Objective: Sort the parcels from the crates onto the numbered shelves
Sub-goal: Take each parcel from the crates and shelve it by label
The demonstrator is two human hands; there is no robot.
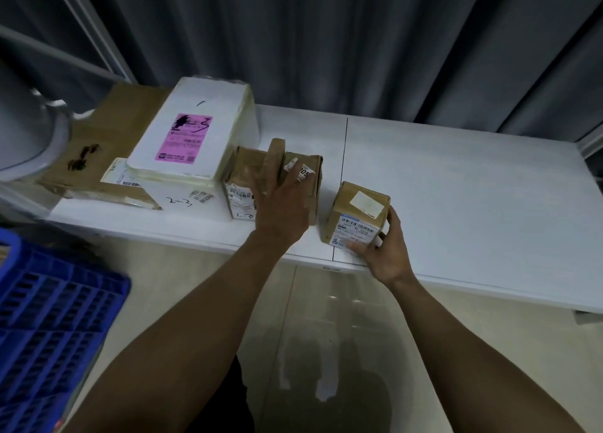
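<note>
Taped brown cardboard parcels (357,215) sit on a smooth matt white shelf (456,184).

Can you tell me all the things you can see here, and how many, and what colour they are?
shelf: one, white, across the middle
foam box: one, white with pink label, stacked at left
flat carton: one, brown, far left on shelf
taped parcel: one, brown, centre of shelf
small parcel: one, brown, near shelf's front edge
crate: one, blue, lower left
curtain: one, grey, behind
left hand: flat on taped parcel
right hand: gripping small parcel
</note>
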